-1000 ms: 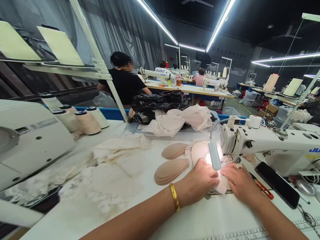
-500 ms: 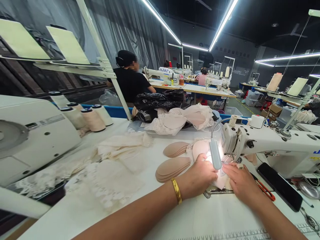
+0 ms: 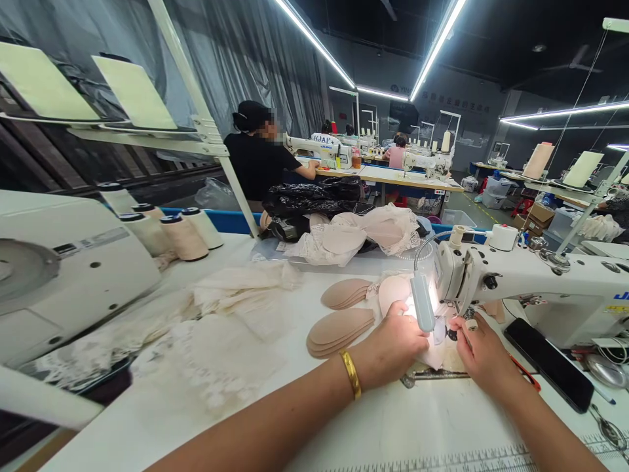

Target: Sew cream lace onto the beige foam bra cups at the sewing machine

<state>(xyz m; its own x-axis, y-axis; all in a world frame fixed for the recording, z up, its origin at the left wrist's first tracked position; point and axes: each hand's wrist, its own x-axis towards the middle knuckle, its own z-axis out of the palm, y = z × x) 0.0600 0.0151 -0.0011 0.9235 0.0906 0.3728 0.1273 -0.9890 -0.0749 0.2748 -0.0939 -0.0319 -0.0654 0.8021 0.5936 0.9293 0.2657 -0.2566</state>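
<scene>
At the sewing machine (image 3: 521, 275), my left hand (image 3: 396, 344) wears a gold bracelet and grips a pale pink bra cup (image 3: 393, 292), its fingers curled over the fabric. A grey lamp head (image 3: 422, 303) hides part of the work. Close to the needle area, my right hand (image 3: 484, 351) has its fingers bent, with thumb and index drawn together. A small dark piece (image 3: 452, 334) shows at those fingertips; what they pinch is too small to tell. Left of my hands lie two stacks of beige foam pads, the nearer pad stack (image 3: 339, 333) and the farther pad stack (image 3: 344, 293).
A black phone (image 3: 549, 364) and an orange-handled tool (image 3: 528, 375) lie right of my right hand. Lace fabric (image 3: 211, 354) spreads over the left side. Thread cones (image 3: 183, 237) stand behind it. Finished-looking bras (image 3: 344, 235) are heaped at the back. A co-worker (image 3: 258, 154) sits beyond.
My right hand has drawn back slightly to the right, its fingers going from stretched flat on the fabric to bent together. My left hand has stayed almost in place.
</scene>
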